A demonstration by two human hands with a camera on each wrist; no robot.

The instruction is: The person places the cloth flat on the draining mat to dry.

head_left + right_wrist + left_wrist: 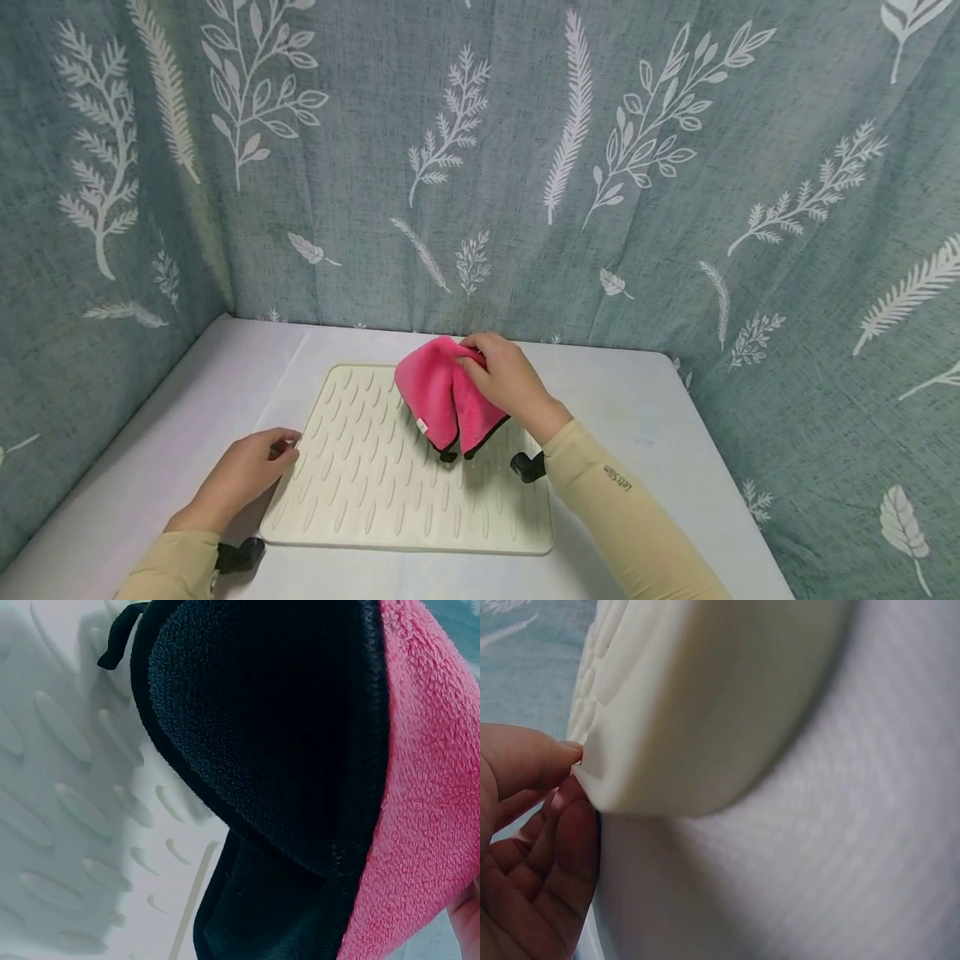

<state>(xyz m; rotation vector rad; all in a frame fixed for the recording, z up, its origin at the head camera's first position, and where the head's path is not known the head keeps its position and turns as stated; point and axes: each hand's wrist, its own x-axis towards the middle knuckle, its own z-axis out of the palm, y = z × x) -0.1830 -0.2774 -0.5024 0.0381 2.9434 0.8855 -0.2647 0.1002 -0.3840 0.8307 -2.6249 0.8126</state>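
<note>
A cream mat (360, 492) with raised oval ridges lies on the table. At its left edge, the thumb and a finger of my left hand (243, 473) pinch the rim; the left wrist view shows the mat's edge (667, 712) lifting slightly there. My right hand (512, 382) grips a pink cloth (427, 383) by its top, over the far right part of the mat. The cloth hangs folded, with black trim and a small white tag. Its dark underside (255, 712) and a black loop (120, 637) fill much of the right wrist view.
The white table (622, 417) extends around the mat on all sides. A grey-green curtain (510, 275) with white leaf prints hangs behind the table and along both sides. Black straps (528, 468) show at both wrists, beside beige sleeves (630, 517).
</note>
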